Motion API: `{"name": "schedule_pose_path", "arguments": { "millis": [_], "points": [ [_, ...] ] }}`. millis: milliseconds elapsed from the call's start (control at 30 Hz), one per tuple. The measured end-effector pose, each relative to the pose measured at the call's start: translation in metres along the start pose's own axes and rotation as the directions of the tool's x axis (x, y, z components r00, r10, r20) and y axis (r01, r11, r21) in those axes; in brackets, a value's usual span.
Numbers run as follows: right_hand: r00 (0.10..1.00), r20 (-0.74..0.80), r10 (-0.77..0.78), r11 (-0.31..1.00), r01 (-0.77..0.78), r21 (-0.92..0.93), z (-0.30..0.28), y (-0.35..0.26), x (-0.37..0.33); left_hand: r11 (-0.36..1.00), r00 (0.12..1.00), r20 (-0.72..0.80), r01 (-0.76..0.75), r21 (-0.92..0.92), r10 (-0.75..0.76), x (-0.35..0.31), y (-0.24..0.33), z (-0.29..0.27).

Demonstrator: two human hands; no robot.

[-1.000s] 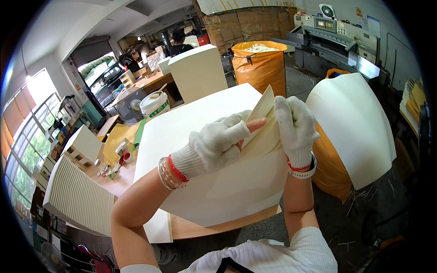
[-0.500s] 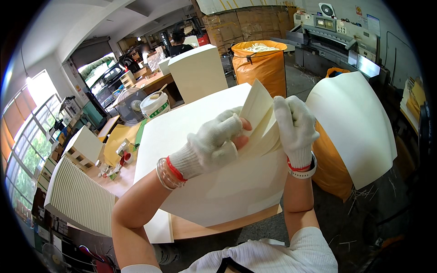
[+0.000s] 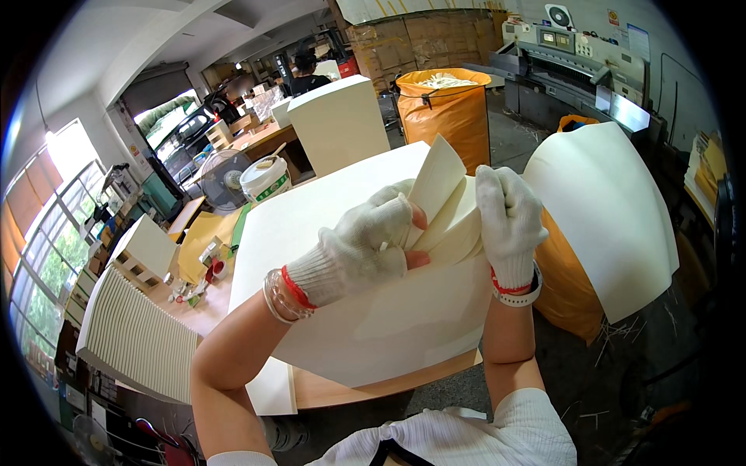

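Both my hands wear white knit gloves, and bare fingertips poke out of the left one. Between them is a fanned bundle of cream paper pieces (image 3: 437, 180), bent and standing up at an angle. My left hand (image 3: 361, 239) is closed on the bundle's left side, with thumb and finger against the paper. My right hand (image 3: 509, 217) has its fingers curled on the right edge of the same pieces. Underneath lies a large white sheet or stack of sheets (image 3: 311, 206) on a wooden table (image 3: 388, 392). How many pieces I hold cannot be made out.
To the right, a big curved white sheet (image 3: 602, 217) lies over an orange bag (image 3: 571, 279). Behind stand another orange bag (image 3: 443, 116), a tall white block (image 3: 338, 128) and a white bucket (image 3: 264, 179). At left are ridged white stacks (image 3: 132, 334). A person (image 3: 307, 78) is far back.
My right hand has shifted slightly right, and the paper pieces have spread wider between my hands. The left thumb and finger have moved a little on the paper.
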State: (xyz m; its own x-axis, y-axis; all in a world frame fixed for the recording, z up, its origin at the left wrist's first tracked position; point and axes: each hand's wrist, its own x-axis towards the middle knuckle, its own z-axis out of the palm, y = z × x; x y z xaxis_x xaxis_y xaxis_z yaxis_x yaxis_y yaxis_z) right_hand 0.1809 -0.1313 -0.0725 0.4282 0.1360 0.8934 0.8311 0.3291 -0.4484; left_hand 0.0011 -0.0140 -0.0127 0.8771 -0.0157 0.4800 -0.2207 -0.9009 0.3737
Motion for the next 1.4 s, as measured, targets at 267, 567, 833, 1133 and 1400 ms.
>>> {"name": "schedule_pose_path", "arguments": {
  "millis": [267,567,833,1133,1400],
  "points": [
    [0.997,0.018,0.079,0.997,-0.079,0.027,0.0,-0.007,0.001,0.996,0.994,0.087,-0.07,0.06,0.065,-0.001,-0.009,-0.003],
    [1.0,-0.008,0.017,0.999,-0.017,0.032,0.001,-0.002,0.0,0.993,0.993,-0.028,-0.116,-0.028,0.115,0.002,-0.002,0.002],
    [0.997,0.013,0.08,0.995,-0.081,0.052,0.001,-0.005,0.0,0.975,0.979,0.021,-0.205,0.083,0.204,0.001,-0.019,0.002],
    [0.998,-0.004,0.061,0.998,-0.061,0.026,0.0,-0.006,0.0,0.998,0.998,-0.006,-0.061,0.023,0.061,0.0,0.001,0.003],
    [0.989,0.118,-0.095,0.989,0.107,-0.101,-0.009,-0.004,-0.001,0.998,0.997,0.049,0.057,-0.021,-0.056,0.001,0.006,-0.004]
  ]
}}
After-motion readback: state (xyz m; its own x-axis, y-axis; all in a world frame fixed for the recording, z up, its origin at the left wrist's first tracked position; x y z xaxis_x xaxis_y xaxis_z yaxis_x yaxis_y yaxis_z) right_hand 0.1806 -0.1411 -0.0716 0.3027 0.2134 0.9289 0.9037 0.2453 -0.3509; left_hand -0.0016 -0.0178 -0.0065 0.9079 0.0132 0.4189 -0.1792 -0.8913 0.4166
